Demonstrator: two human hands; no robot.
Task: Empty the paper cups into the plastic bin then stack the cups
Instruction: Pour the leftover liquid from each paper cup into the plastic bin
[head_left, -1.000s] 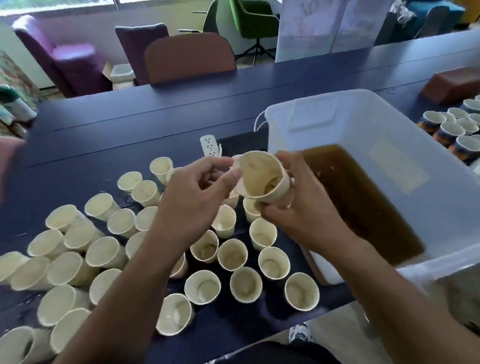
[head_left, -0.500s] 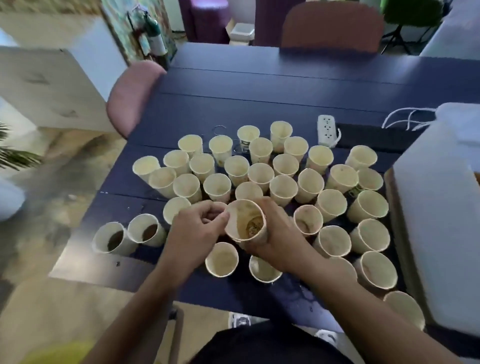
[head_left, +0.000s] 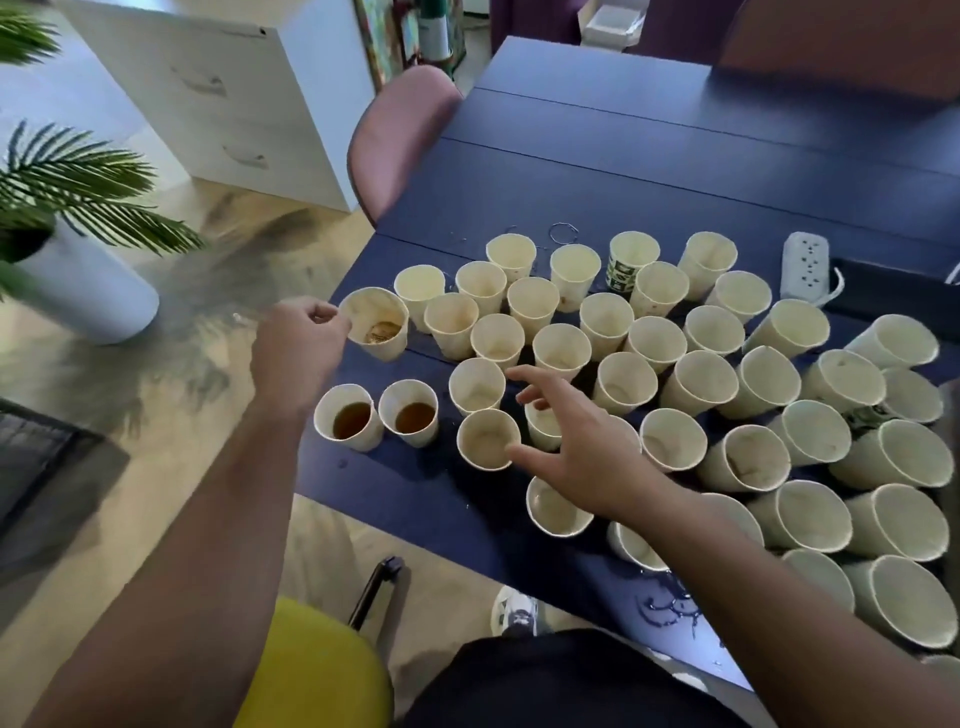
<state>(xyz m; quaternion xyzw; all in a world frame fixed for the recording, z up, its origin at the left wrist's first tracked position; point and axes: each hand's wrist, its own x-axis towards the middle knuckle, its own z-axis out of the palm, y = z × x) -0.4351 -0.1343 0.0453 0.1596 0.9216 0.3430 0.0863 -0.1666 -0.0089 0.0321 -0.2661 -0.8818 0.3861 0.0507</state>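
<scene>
While you look down at the dark blue table (head_left: 597, 171), the scene reads like this, always placed against the two full cups at its near left corner:

Plant: a green palm (head_left: 78, 176) in a white pot stands on the floor, far to the left of the full cups.

Left hand: your left hand (head_left: 296, 353) is just above and left of the full cups; its fingers are curled and pinch the rim of the stained cup (head_left: 375, 325), which leans a little and has brown residue at its bottom.

Full cups: two paper cups (head_left: 376, 418) stand upright side by side, touching, each with brown liquid inside.

Right hand: your right hand (head_left: 576, 457) hovers to the right of the full cups, above the nearest empty ones; its fingers are spread and relaxed and they grip nothing.

Empty cups: a big group of cream paper cups (head_left: 696, 384) fills the table to the right of the full cups, all upright or slightly tilted, many touching each other.

Printed cup: one cup with a green pattern (head_left: 626, 265) stands in the back row, far up and right of the full cups.

Power strip: a white one (head_left: 805, 267) lies behind the group, still further right.

Plastic bin: it is out of view.
</scene>
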